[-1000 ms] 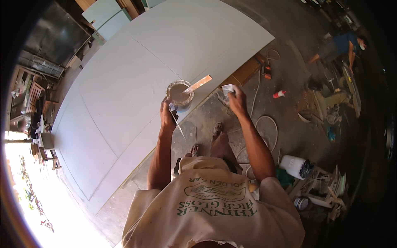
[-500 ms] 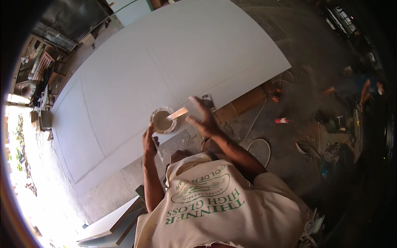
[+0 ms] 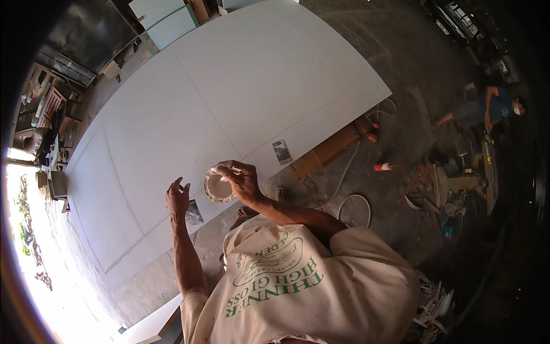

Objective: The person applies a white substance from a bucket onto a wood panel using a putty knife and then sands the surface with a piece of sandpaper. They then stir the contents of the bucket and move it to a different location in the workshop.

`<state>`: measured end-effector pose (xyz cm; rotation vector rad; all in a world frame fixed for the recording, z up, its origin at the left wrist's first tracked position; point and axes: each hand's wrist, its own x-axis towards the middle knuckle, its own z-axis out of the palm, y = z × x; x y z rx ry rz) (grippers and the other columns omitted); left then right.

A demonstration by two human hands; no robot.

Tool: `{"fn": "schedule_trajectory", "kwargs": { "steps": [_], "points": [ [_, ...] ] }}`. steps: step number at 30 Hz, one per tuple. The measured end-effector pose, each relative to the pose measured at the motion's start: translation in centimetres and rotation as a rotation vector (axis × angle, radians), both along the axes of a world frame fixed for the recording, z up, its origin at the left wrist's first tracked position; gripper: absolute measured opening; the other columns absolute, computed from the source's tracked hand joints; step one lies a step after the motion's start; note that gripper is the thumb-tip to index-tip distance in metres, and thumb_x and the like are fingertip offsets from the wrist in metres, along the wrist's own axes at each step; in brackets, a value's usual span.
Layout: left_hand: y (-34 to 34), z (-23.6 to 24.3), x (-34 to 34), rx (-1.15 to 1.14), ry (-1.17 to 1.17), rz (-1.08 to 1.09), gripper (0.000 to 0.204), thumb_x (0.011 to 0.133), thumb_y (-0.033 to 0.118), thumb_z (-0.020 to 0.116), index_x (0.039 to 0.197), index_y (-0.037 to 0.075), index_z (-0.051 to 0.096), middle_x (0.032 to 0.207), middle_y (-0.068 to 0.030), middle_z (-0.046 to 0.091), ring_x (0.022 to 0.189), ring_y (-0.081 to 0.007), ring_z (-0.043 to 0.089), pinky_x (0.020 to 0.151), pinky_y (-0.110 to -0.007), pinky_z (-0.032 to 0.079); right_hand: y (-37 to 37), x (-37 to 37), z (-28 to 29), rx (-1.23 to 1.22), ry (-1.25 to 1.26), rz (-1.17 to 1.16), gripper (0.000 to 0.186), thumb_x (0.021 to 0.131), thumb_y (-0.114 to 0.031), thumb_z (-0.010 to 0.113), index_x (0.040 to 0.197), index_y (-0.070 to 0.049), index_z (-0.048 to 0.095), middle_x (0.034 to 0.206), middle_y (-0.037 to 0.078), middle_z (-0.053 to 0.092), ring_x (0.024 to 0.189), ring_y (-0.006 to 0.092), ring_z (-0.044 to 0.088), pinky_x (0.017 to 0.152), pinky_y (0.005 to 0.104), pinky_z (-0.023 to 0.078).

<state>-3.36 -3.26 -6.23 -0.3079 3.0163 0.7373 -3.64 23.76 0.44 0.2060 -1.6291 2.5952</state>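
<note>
A large pale grey panel (image 3: 166,120) lies flat before me, with thin lines across its surface. At its near edge stands a round tub (image 3: 219,188) with a crusted whitish rim and greyish contents. My right hand (image 3: 243,182) is closed over the tub's right side, pinching a flat wooden stick (image 3: 236,170); most of the stick is hidden by the fingers. To the tub's left, my left hand (image 3: 178,198) hovers above the panel, holding nothing, its fingers loosely curved and apart. Beside it lies a dark-and-white rectangular piece (image 3: 194,212).
Another dark-and-white rectangle (image 3: 281,152) lies on the panel to the right. An orange tool (image 3: 371,135) and a pale hose (image 3: 355,198) are beyond the near edge. A red bottle (image 3: 385,167) lies on the floor. A person (image 3: 492,109) is at far right among scrap.
My left hand has let go of the tub and moved left. My right hand, spread open before, has come over the tub and closed on the stick.
</note>
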Motion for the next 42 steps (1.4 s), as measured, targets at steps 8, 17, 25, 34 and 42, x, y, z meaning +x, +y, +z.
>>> {"fn": "schedule_trajectory", "kwargs": {
  "steps": [8, 17, 25, 34, 42],
  "points": [
    [5.3, 3.7, 4.4, 0.396, 0.003, -0.365, 0.121, 0.067, 0.018, 0.095, 0.164, 0.01, 0.024, 0.165, -0.0217, 0.033, 0.151, -0.0398, 0.035, 0.122, -0.047, 0.037, -1.7, 0.1, 1.5, -0.12, 0.168, -0.106, 0.056, 0.105, -0.051, 0.053, 0.073, -0.006, 0.046, 0.07, 0.002, 0.046, 0.063, 0.012, 0.042, 0.059, 0.0293, 0.035],
    [9.5, 0.5, 4.5, 0.915, 0.047, -0.194, 0.125, 0.058, 0.024, 0.1, 0.158, 0.0, 0.028, 0.154, -0.0241, 0.044, 0.145, -0.0388, 0.043, 0.12, -0.046, 0.038, -3.3, -0.4, 2.4, 0.217, 0.375, 0.103, 0.072, 0.098, -0.067, 0.056, 0.068, -0.003, 0.043, 0.06, 0.005, 0.04, 0.053, 0.0164, 0.042, 0.051, 0.0333, 0.032],
    [9.6, 0.8, 4.3, 0.773, 0.148, -0.225, 0.103, 0.058, 0.016, 0.092, 0.147, 0.004, 0.042, 0.142, -0.018, 0.053, 0.134, -0.041, 0.049, 0.115, -0.047, 0.041, -1.6, -0.4, -0.5, 0.345, 0.223, -0.016, 0.06, 0.105, -0.053, 0.054, 0.07, -0.007, 0.038, 0.064, 0.0, 0.035, 0.056, 0.0135, 0.033, 0.052, 0.0317, 0.029],
    [9.4, -0.9, 4.1, 0.747, 0.185, -0.265, 0.102, 0.059, 0.014, 0.091, 0.147, 0.003, 0.042, 0.143, -0.019, 0.052, 0.136, -0.041, 0.047, 0.115, -0.048, 0.041, -3.0, -0.2, 2.0, 0.097, 0.205, -0.207, 0.067, 0.1, -0.072, 0.046, 0.074, -0.012, 0.037, 0.064, 0.0, 0.036, 0.056, 0.0121, 0.035, 0.051, 0.0278, 0.029],
    [9.3, -1.3, 4.4, 0.72, 0.213, -0.262, 0.103, 0.06, 0.017, 0.093, 0.148, 0.002, 0.04, 0.14, -0.0196, 0.054, 0.133, -0.0409, 0.051, 0.111, -0.047, 0.045, -6.0, -0.2, -1.9, -0.079, 0.174, 0.041, 0.052, 0.101, -0.04, 0.049, 0.062, -0.012, 0.03, 0.057, 0.001, 0.03, 0.053, 0.0147, 0.029, 0.052, 0.0332, 0.026]
  ]
}}
